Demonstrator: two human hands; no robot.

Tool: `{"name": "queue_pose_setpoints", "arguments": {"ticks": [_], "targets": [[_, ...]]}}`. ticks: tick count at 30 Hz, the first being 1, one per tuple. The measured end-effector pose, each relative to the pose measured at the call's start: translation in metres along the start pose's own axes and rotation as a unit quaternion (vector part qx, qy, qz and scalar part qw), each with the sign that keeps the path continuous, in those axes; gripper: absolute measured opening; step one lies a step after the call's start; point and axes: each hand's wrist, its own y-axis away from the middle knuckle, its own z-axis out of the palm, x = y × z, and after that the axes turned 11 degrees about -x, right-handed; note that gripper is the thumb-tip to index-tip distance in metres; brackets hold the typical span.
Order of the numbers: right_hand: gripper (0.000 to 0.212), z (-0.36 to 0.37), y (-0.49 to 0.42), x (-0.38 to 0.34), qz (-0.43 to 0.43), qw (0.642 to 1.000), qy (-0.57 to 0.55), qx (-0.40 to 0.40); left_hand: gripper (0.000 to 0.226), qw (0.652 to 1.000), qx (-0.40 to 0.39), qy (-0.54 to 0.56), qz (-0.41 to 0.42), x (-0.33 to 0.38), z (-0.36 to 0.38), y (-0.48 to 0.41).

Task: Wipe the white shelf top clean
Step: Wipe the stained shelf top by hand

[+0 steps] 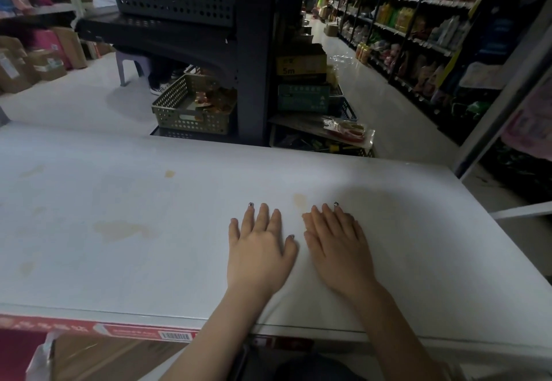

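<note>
Directly below the head camera, the white shelf top (119,195) stretches across the lower half of the view, its near edge carrying a red price strip (143,331) with a barcode. Both hands lie flat on it, palms down, side by side and just apart. The left hand (260,252) has its fingers straight and slightly spread, the thumb angled toward the other hand; it grasps nothing. The right hand (337,249) likewise rests with straight fingers held close together, released and holding nothing. The shelf top is directly under both palms, touching them.

Several yellowish-brown marks show on the surface. A small stain (299,200) lies between the two sets of fingertips, just beyond them. A round spot (169,173) sits farther back to the left. A broad smear (122,230) lies well left of the left hand, and a faint patch (27,267) is near the left edge.

Beyond the far edge stands a dark rack (254,52) holding an olive basket (191,112) with perforated walls. Cardboard boxes (18,67) sit on the floor at left, and stocked store shelves (418,40) line an aisle at right.
</note>
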Motion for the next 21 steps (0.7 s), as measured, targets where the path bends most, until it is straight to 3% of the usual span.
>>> {"name": "queue_pose_setpoints", "arguments": {"ticks": [5,10,21], "targets": [[0.098,0.007,0.023,-0.005,-0.016,1.0,-0.007,0.008,0.06,1.0,0.006,0.007,0.003,0.0,0.0,0.001],[0.066,0.017,0.045,-0.01,0.009,0.999,0.005,0.045,0.059,1.0,0.012,0.002,0.007,0.0,0.0,0.001],[0.06,0.027,0.073,-0.018,-0.026,0.992,0.014,0.126,0.059,1.0,0.021,0.004,0.012,-0.001,0.002,0.0]]}}
